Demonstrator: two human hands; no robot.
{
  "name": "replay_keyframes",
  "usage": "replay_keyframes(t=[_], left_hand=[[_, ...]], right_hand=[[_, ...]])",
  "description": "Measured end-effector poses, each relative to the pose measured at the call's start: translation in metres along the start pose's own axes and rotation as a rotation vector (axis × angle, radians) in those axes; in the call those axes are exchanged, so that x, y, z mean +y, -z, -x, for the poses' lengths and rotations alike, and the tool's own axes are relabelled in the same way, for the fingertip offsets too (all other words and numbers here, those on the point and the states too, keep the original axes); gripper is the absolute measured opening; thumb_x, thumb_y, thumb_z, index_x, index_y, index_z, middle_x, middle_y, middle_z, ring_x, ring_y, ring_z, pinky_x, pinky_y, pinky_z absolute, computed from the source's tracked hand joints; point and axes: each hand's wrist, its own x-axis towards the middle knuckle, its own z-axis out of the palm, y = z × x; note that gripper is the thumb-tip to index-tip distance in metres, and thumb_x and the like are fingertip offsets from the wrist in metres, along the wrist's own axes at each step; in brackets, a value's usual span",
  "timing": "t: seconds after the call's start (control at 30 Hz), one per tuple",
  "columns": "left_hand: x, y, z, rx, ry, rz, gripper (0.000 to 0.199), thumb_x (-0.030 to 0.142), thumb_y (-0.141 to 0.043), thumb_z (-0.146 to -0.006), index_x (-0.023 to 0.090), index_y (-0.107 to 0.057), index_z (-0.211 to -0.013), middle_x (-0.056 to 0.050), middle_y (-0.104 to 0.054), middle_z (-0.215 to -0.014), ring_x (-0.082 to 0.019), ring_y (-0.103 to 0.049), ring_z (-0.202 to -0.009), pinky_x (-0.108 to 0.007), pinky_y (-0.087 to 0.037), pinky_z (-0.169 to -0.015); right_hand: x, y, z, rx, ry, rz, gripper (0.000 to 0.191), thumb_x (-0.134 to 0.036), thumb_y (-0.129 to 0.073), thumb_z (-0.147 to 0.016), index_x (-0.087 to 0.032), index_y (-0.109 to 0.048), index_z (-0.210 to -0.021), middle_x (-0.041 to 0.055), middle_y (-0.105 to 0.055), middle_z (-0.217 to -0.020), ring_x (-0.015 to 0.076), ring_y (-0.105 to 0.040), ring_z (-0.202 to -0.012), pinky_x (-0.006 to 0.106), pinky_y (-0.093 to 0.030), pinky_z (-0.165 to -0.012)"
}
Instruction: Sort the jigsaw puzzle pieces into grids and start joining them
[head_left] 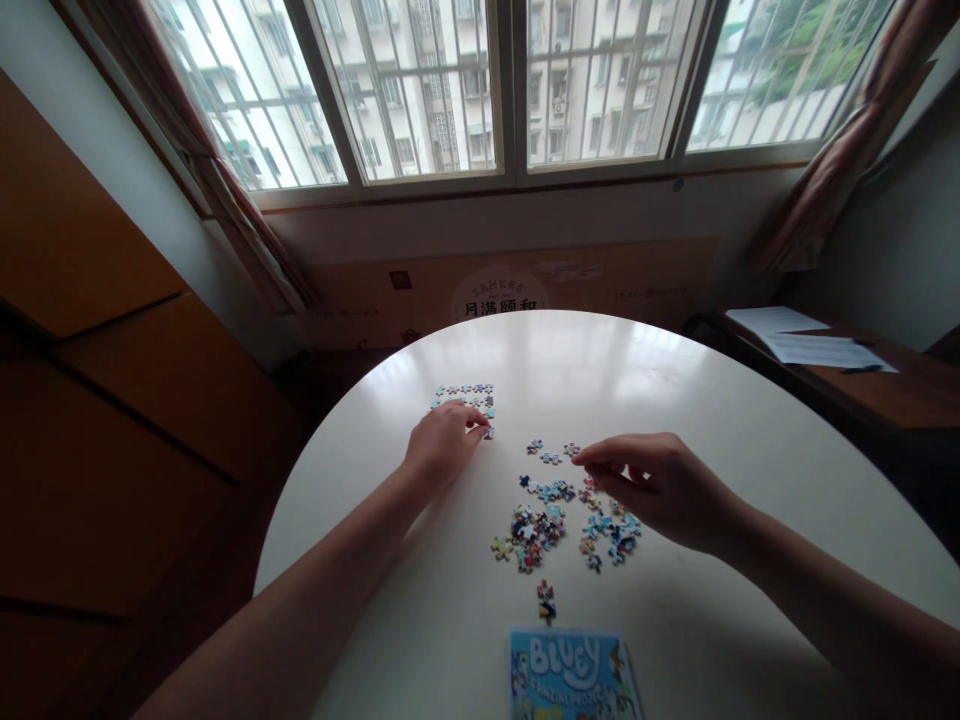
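At the rows of puzzle pieces, the left hand pinches one piece; the right hand, fingers slightly curled, nears a loose piece, its grip unclear. Mixed piles lie nearer on the white desk, beyond a blue Bluey box.

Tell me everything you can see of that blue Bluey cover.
The blue Bluey cover lies face up on the white table, cut off by the picture's bottom edge. It has big pale lettering, smaller words beneath and colourful drawings. It looks smooth; box or booklet, I can't tell. Puzzle pieces lie just beyond.
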Motion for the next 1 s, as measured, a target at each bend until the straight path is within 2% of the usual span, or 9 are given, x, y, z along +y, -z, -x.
replay_keyframes(t=[0.23,0.57,0.67,0.73,0.8,0.9,1.0], left_hand=[[0.001,0.0,-0.001,-0.059,-0.006,-0.048,0.017,0.027,-0.065,-0.087,0.026,-0.08,-0.095,-0.005,-0.071,-0.11,-0.025,-0.065,-0.097,-0.037,-0.05,-0.087],[0.0,-0.005,-0.004,-0.032,-0.019,-0.044,0.017,0.028,-0.063,-0.089,0.025,-0.079,-0.093,-0.004,-0.07,-0.103,-0.023,-0.064,-0.092,-0.035,-0.049,-0.084],[0.002,-0.005,-0.002,0.008,-0.048,-0.016,0.016,0.027,-0.063,-0.09,0.024,-0.078,-0.093,-0.005,-0.071,-0.1,-0.021,-0.064,-0.086,-0.034,-0.05,-0.08],[0.005,-0.004,0.0,0.015,-0.139,0.032,0.016,0.026,-0.062,-0.091,0.023,-0.078,-0.092,-0.005,-0.071,-0.097,-0.019,-0.063,-0.081,-0.032,-0.05,-0.076],[0.01,-0.002,0.004,-0.029,-0.288,0.101,0.016,0.025,-0.063,-0.091,0.023,-0.078,-0.093,-0.005,-0.071,-0.093,-0.017,-0.063,-0.077,-0.031,-0.049,-0.073],[0.018,0.002,0.011,-0.188,-0.52,0.209,0.016,0.024,-0.065,-0.09,0.026,-0.079,-0.097,-0.003,-0.07,-0.093,-0.015,-0.063,-0.077,-0.029,-0.049,-0.072],[0.025,0.006,0.019,-0.342,-0.665,0.278,0.019,0.022,-0.065,-0.089,0.031,-0.079,-0.098,-0.002,-0.069,-0.09,-0.013,-0.062,-0.074,-0.027,-0.048,-0.07]], right_hand=[[0.001,0.001,0.0,0.001,-0.008,0.011,0.019,-0.022,-0.059,-0.094,-0.019,-0.075,-0.103,0.0022,-0.074,-0.085,0.0057,-0.057,-0.055,0.018,-0.049,-0.053],[0.009,0.009,-0.001,-0.01,-0.082,0.041,0.02,-0.025,-0.059,-0.093,-0.019,-0.076,-0.102,0.0029,-0.074,-0.087,0.0074,-0.059,-0.059,0.02,-0.05,-0.055],[0.012,0.007,-0.001,-0.063,-0.067,0.063,0.021,-0.023,-0.058,-0.093,-0.019,-0.076,-0.103,0.0039,-0.074,-0.09,0.0089,-0.062,-0.065,0.022,-0.05,-0.06],[0.012,0.005,-0.001,-0.148,-0.015,0.106,0.022,-0.022,-0.057,-0.094,-0.021,-0.076,-0.106,0.0051,-0.072,-0.093,0.0112,-0.064,-0.075,0.024,-0.051,-0.067],[0.012,0.001,-0.001,-0.242,0.045,0.168,0.024,-0.02,-0.058,-0.095,-0.024,-0.076,-0.11,0.0055,-0.07,-0.097,0.0133,-0.063,-0.084,0.027,-0.05,-0.072],[0.011,-0.007,0.0,-0.338,0.089,0.259,0.027,-0.017,-0.062,-0.093,-0.029,-0.075,-0.113,0.004,-0.067,-0.095,0.0141,-0.06,-0.086,0.028,-0.046,-0.073],[0.008,-0.011,0.0,-0.397,0.105,0.32,0.026,-0.017,-0.066,-0.091,-0.031,-0.076,-0.11,0.0028,-0.065,-0.09,0.0141,-0.056,-0.082,0.028,-0.042,-0.071]])
